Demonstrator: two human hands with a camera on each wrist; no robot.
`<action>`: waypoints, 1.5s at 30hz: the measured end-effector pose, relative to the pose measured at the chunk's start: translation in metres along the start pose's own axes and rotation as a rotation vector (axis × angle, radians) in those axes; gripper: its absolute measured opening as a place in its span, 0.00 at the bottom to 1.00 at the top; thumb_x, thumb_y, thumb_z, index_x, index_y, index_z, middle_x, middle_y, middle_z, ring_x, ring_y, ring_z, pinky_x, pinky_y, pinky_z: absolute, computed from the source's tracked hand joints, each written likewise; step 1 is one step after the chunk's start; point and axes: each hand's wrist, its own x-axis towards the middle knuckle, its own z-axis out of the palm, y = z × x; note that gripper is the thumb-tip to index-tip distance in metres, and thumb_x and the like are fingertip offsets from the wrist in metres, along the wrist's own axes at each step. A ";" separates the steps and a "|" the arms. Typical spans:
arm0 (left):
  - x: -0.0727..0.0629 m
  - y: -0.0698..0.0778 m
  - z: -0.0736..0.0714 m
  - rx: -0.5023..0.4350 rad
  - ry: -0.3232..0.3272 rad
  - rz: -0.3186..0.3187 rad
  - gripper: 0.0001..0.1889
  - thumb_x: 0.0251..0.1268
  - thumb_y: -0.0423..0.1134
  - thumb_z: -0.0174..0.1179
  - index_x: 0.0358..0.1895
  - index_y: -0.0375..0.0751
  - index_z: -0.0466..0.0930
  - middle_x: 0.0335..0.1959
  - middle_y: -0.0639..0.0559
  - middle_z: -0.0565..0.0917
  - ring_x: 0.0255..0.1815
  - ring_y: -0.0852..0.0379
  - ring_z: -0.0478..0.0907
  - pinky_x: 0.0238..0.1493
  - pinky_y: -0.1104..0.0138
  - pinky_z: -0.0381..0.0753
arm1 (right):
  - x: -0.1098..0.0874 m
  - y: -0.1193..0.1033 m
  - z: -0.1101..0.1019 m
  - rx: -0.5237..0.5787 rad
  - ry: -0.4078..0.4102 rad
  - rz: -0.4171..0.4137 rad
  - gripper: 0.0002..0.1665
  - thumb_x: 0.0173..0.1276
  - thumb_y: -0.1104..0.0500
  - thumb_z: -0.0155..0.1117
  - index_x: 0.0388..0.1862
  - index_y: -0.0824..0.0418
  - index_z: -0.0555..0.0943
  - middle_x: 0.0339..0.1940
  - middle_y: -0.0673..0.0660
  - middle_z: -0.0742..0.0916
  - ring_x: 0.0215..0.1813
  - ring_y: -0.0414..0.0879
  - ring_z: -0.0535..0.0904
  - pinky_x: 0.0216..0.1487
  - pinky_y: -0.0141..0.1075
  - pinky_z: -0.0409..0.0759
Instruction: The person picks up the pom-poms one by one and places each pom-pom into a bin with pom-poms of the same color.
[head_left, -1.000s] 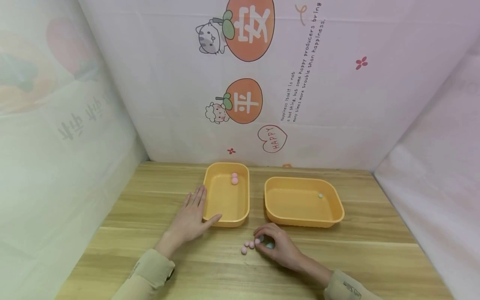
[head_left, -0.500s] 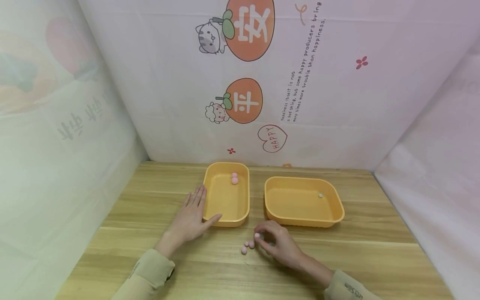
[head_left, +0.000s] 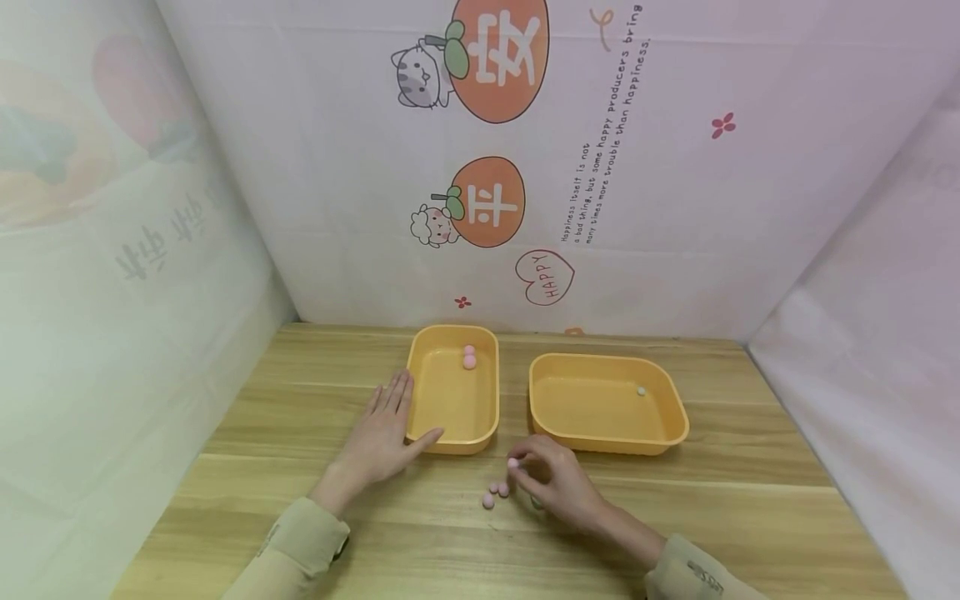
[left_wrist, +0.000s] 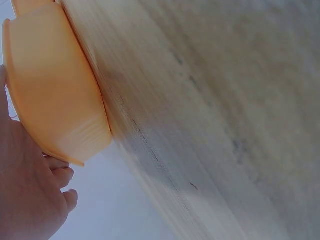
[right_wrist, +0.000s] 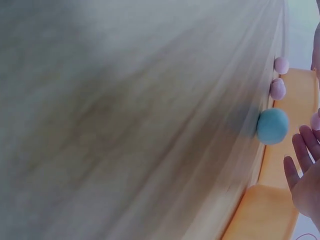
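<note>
My right hand (head_left: 558, 482) pinches a small pink ball (head_left: 513, 463) between thumb and index finger, just in front of the gap between two yellow trays. Three other pink balls (head_left: 488, 501) lie on the table to its left. A larger blue-green ball (right_wrist: 273, 126) sits on the wood under this hand, mostly hidden in the head view. My left hand (head_left: 377, 437) rests with straight fingers along the left rim of the upright-set tray (head_left: 453, 447), its thumb over the near rim. Inside that tray, two pink balls (head_left: 469, 362) touch near the far right corner.
A second yellow tray (head_left: 600, 444) lies crosswise to the right, with one tiny pale ball (head_left: 641, 392) in it. White printed cloth (head_left: 637, 283) walls off the back and both sides of the wooden table (head_left: 420, 542).
My right hand has raised the pinched pink ball off the table and shifted slightly away from me, leaving three pink balls behind. The left hand and both trays have stayed put.
</note>
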 end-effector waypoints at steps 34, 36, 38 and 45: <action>-0.002 -0.001 -0.002 -0.006 0.004 0.013 0.59 0.80 0.75 0.50 0.89 0.27 0.42 0.92 0.31 0.48 0.94 0.35 0.47 0.93 0.39 0.49 | 0.049 -0.007 0.006 -0.103 0.035 -0.153 0.05 0.75 0.65 0.74 0.47 0.64 0.89 0.47 0.53 0.92 0.54 0.49 0.89 0.59 0.45 0.91; -0.001 -0.001 -0.002 0.000 0.001 0.011 0.59 0.80 0.75 0.49 0.89 0.27 0.42 0.92 0.31 0.48 0.94 0.35 0.47 0.93 0.39 0.49 | 0.054 -0.008 0.006 -0.126 0.033 -0.151 0.04 0.76 0.64 0.73 0.47 0.62 0.89 0.47 0.53 0.92 0.55 0.49 0.88 0.60 0.47 0.91; -0.001 0.000 -0.002 0.001 -0.002 0.011 0.59 0.80 0.75 0.49 0.89 0.28 0.41 0.92 0.31 0.48 0.94 0.36 0.47 0.93 0.40 0.49 | 0.059 -0.008 0.007 -0.144 0.030 -0.145 0.04 0.77 0.63 0.73 0.47 0.61 0.89 0.47 0.52 0.92 0.55 0.48 0.88 0.61 0.47 0.90; -0.001 0.001 -0.004 -0.003 -0.007 0.008 0.59 0.80 0.76 0.48 0.90 0.28 0.40 0.92 0.32 0.48 0.94 0.37 0.46 0.94 0.41 0.48 | 0.071 -0.008 0.012 -0.181 0.023 -0.134 0.04 0.76 0.61 0.74 0.46 0.59 0.89 0.46 0.52 0.92 0.51 0.48 0.87 0.54 0.42 0.90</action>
